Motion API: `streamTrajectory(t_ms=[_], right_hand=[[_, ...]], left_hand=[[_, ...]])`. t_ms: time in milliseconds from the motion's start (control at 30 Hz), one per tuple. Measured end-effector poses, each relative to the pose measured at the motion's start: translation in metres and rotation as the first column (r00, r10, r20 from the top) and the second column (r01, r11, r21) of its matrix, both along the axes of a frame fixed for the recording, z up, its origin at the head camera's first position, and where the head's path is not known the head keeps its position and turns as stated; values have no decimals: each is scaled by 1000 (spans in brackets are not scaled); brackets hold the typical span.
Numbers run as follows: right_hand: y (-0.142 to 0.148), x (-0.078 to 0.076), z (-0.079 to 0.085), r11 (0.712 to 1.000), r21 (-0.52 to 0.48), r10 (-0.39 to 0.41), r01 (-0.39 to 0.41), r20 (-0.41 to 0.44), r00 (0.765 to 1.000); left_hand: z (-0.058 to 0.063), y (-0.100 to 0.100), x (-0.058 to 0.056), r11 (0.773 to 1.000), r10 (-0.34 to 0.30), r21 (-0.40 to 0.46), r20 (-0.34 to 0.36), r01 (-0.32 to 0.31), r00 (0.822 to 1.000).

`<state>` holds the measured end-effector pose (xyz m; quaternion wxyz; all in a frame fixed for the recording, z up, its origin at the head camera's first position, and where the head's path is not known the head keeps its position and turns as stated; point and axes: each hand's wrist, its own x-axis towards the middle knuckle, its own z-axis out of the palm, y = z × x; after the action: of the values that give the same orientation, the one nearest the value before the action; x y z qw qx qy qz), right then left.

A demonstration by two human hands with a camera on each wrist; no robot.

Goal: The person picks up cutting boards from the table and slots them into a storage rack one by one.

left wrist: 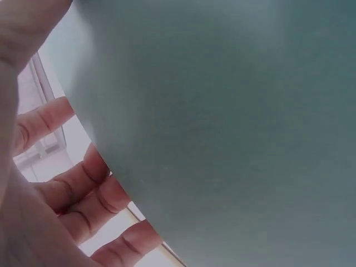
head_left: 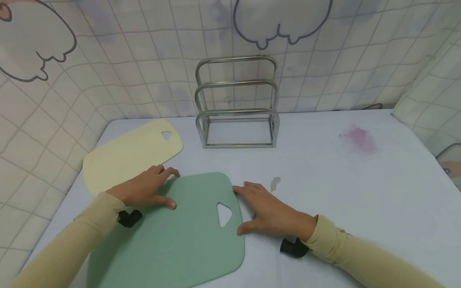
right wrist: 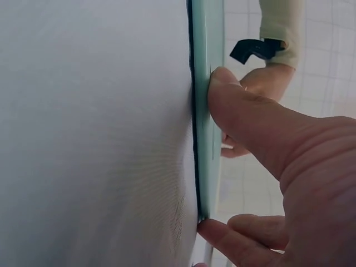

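A green cutting board (head_left: pixel 187 228) with a triangular handle hole lies in front of me. My left hand (head_left: pixel 145 187) grips its far edge: the thumb reaches over the top face, and in the left wrist view the fingertips (left wrist: pixel 111 192) go behind the edge. My right hand (head_left: pixel 268 212) touches the board's right edge with thumb and fingers spread along it. In the right wrist view the right thumb (right wrist: pixel 225 92) presses against that edge while a fingertip meets the far corner. A cream cutting board (head_left: pixel 126 152) lies flat behind my left hand.
A metal rack (head_left: pixel 237 114) with three upright loops stands at the back centre. The white table (head_left: pixel 324 172) has a pink stain (head_left: pixel 360 139) at right and a small grey mark (head_left: pixel 275 184). Tile-patterned cloth walls (head_left: pixel 162 52) enclose the back and sides.
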<state>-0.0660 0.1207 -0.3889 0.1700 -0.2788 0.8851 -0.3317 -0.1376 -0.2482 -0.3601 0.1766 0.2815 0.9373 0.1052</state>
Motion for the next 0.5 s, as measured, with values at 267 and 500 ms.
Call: streamTrajectory(t_ms=[267,500], right_hand=[[3,0,0,1000,-6,-1,1,-15,1000],[3,0,-1,1000,-9,4,-5,-24,1000]], left_hand=[[1,1,-6,1000,9,-2,77,-9,997],[3,1,-9,1000,20,-21,115,-18,993]])
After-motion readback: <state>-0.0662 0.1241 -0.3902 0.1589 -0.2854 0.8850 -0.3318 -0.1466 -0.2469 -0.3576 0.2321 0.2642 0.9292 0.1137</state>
